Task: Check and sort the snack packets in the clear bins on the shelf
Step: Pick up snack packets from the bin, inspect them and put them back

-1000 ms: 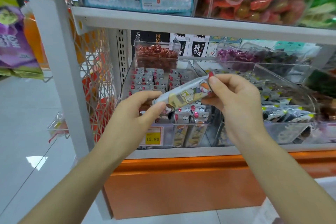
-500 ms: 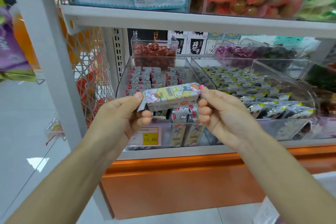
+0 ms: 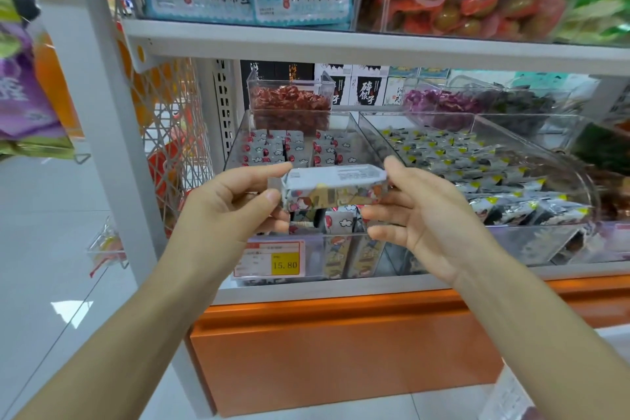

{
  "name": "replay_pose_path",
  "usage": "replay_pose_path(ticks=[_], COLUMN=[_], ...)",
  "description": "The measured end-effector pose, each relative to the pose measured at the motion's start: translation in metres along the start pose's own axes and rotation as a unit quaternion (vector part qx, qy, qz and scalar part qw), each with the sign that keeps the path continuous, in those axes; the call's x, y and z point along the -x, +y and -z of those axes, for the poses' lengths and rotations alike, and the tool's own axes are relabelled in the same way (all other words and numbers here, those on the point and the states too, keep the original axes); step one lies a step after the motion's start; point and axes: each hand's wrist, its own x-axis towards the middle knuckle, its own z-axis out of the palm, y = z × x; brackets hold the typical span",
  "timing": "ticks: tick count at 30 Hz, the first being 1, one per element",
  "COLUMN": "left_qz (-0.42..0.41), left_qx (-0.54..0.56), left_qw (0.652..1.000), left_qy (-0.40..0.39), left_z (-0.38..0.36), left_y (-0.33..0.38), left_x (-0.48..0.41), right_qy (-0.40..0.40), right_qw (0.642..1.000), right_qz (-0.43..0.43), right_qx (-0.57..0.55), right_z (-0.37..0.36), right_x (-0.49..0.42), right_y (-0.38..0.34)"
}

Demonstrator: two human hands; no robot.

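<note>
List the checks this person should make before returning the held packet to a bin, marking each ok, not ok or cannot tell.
1. Snack packet held at both ends, by left hand and right hand: ok.
2. Printed label face turned up toward the camera: ok.
3. Label text readable: cannot tell, blurred.
4. Matching packets present in the left bin behind it: ok.
5. Wrapper undamaged: cannot tell, underside hidden.
</note>
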Motion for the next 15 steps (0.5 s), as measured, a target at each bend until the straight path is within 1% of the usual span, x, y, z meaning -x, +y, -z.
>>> replay_pose_path(ticks=[4,6,11,15], left_qz=[0.028,0.037,0.009,-0.007], left_qx=[0.026,0.021,-0.044,-0.084], left_qw=[0.998,0.997,0.999,0.996], left_qy=[-0.049,-0.062,-0.015,-0.016], left_z=[-0.0002,-0.0019,-0.0033,-0.0018], left_y=[0.0006,-0.0001,0.0016,0.0028], left_x=[0.0001,0.0015,0.0022,0.003], right_qy=[0.004,0.006,-0.032,-0.022], right_qw=[0.998,0.996,0.989,0.982], right_qz=[0.049,0.078,0.09,0.104], right_qx=[0.034,0.047,0.11,0.154], right_z=[0.0007,0.0004,0.0,0.0003], right_x=[0.0004,-0.0003,0.0005,0.001], right_y=[0.0019,0.0032,0.0049,0.0059])
